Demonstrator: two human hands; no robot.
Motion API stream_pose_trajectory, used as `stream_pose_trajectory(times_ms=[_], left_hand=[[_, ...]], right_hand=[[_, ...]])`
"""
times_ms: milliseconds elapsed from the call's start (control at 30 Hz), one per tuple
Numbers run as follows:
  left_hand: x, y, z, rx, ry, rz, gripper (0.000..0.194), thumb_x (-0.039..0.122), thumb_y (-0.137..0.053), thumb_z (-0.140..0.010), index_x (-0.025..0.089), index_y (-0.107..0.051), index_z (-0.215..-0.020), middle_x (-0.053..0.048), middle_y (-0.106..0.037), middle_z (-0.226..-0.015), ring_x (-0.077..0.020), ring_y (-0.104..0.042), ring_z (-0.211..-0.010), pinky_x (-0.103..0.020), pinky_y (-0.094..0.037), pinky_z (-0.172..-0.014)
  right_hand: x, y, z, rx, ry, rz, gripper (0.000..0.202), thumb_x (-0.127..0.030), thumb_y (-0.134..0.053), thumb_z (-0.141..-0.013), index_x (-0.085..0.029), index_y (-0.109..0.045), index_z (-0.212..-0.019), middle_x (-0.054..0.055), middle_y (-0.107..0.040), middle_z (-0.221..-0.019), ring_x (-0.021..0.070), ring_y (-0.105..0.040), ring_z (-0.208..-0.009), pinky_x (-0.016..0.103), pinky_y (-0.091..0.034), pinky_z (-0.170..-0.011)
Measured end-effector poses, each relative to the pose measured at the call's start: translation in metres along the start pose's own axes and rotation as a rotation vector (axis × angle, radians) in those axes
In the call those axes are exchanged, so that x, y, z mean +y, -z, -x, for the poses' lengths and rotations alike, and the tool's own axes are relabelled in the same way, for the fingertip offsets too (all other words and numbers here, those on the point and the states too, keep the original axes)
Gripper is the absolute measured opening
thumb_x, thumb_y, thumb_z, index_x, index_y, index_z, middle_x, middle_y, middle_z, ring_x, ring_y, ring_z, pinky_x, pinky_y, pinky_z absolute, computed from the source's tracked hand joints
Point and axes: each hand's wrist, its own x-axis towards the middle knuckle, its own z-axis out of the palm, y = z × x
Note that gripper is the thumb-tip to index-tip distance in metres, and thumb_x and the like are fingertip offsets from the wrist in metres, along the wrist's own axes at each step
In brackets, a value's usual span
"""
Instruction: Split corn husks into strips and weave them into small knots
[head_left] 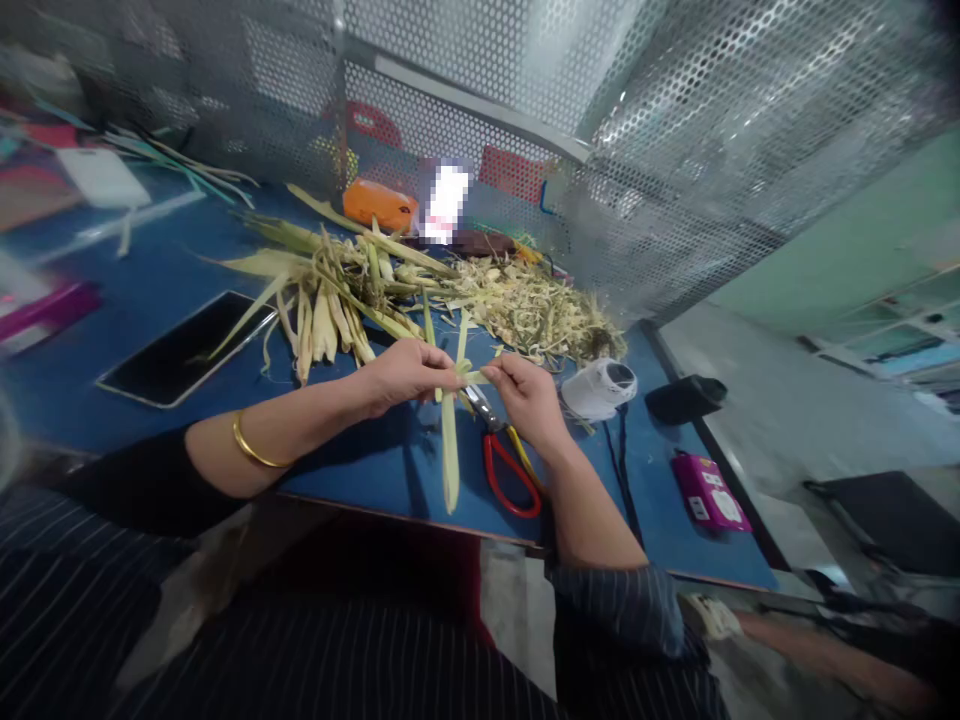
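Pale strip w/in L grip

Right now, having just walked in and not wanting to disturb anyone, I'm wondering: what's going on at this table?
A person is working a pale leafy strip in both bare hands. The left hand pinches it where the pieces cross, and the right hand grips an end pointing sideways. Red-handled scissors lie close by, unheld. Beyond the hands are dry husks and a heap of shreds.

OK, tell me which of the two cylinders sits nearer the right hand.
The white cylinder, between the right hand and the black cylinder, which sits farther off.
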Motion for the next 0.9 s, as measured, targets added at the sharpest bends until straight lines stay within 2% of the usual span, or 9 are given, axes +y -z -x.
stream_pose_trajectory(times_ms=[200, 300, 333, 433, 533, 600, 700, 800, 900], left_hand=[[-0.004, -0.001, -0.002, 0.037, 0.028, 0.036, 0.025, 0.030, -0.075, -0.070, 0.014, -0.060, -0.060, 0.003, -0.049, -0.042, -0.0054, -0.043, -0.038, -0.018, -0.026, -0.039], [-0.004, 0.001, -0.003, 0.115, -0.002, 0.083, 0.025, 0.033, -0.075, -0.071, 0.013, -0.061, -0.061, 0.002, -0.052, -0.044, -0.0070, -0.047, -0.040, -0.019, -0.029, -0.040], [-0.003, 0.001, -0.004, 0.150, -0.011, 0.110, 0.026, 0.033, -0.075, -0.070, 0.013, -0.061, -0.062, 0.001, -0.053, -0.045, -0.0074, -0.048, -0.041, -0.019, -0.030, -0.040], [-0.002, 0.002, -0.005, 0.225, -0.025, 0.168, 0.026, 0.032, -0.078, -0.066, 0.012, -0.062, -0.062, 0.002, -0.052, -0.046, -0.0075, -0.048, -0.041, -0.019, -0.030, -0.039], [-0.003, 0.002, -0.006, 0.230, -0.035, 0.181, 0.027, 0.031, -0.079, -0.065, 0.012, -0.061, -0.060, 0.003, -0.049, -0.043, -0.0068, -0.046, -0.040, -0.019, -0.029, -0.038], [-0.004, 0.003, -0.007, 0.215, -0.023, 0.196, 0.027, 0.031, -0.080, -0.064, 0.012, -0.062, -0.061, 0.003, -0.050, -0.044, -0.0070, -0.047, -0.040, -0.019, -0.028, -0.037], [-0.005, 0.003, -0.008, 0.194, 0.003, 0.230, 0.027, 0.031, -0.081, -0.062, 0.011, -0.064, -0.063, 0.000, -0.057, -0.051, -0.0075, -0.051, -0.043, -0.019, -0.029, -0.037], [-0.003, 0.003, -0.008, 0.235, 0.020, 0.267, 0.027, 0.029, -0.083, -0.060, 0.011, -0.064, -0.063, 0.001, -0.055, -0.051, -0.0069, -0.050, -0.042, -0.019, -0.029, -0.036], [-0.002, 0.003, -0.008, 0.258, 0.023, 0.298, 0.027, 0.027, -0.085, -0.058, 0.011, -0.063, -0.063, 0.002, -0.055, -0.052, -0.0066, -0.051, -0.041, -0.018, -0.029, -0.035]], right_hand=[[-0.004, -0.005, 0.001, 0.166, 0.109, 0.322, 0.022, -0.033, -0.049, -0.093, -0.020, -0.063, -0.083, 0.004, -0.063, -0.079, 0.0186, -0.057, -0.079, 0.032, -0.039, -0.077], [-0.014, 0.000, 0.007, 0.303, 0.320, 0.444, 0.020, -0.029, -0.055, -0.090, -0.021, -0.064, -0.106, 0.008, -0.063, -0.099, 0.0228, -0.056, -0.097, 0.039, -0.037, -0.091], [-0.018, 0.002, 0.009, 0.300, 0.415, 0.460, 0.024, -0.026, -0.057, -0.088, -0.022, -0.062, -0.111, 0.008, -0.063, -0.099, 0.0223, -0.055, -0.096, 0.040, -0.036, -0.092], [-0.029, 0.003, 0.013, 0.119, 0.636, 0.542, 0.030, -0.019, -0.056, -0.088, -0.023, -0.060, -0.117, 0.004, -0.065, -0.089, 0.0185, -0.054, -0.083, 0.038, -0.037, -0.088], [-0.034, -0.002, 0.013, -0.047, 0.707, 0.637, 0.034, -0.016, -0.053, -0.090, -0.021, -0.057, -0.124, 0.003, -0.067, -0.085, 0.0172, -0.053, -0.076, 0.037, -0.037, -0.082], [-0.034, -0.004, 0.012, -0.045, 0.726, 0.626, 0.032, -0.016, -0.053, -0.091, -0.020, -0.057, -0.122, 0.003, -0.068, -0.085, 0.0167, -0.054, -0.076, 0.036, -0.038, -0.082], [-0.031, -0.004, 0.013, 0.040, 0.740, 0.510, 0.020, -0.017, -0.055, -0.090, -0.018, -0.061, -0.110, 0.004, -0.070, -0.089, 0.0158, -0.058, -0.078, 0.035, -0.040, -0.083], [-0.027, -0.003, 0.015, 0.143, 0.724, 0.343, 0.008, -0.016, -0.056, -0.089, -0.017, -0.061, -0.095, 0.006, -0.071, -0.088, 0.0150, -0.061, -0.079, 0.034, -0.043, -0.085], [-0.025, -0.003, 0.016, 0.203, 0.694, 0.219, 0.007, -0.015, -0.053, -0.089, -0.018, -0.060, -0.090, 0.005, -0.070, -0.083, 0.0142, -0.062, -0.075, 0.035, -0.045, -0.084]])
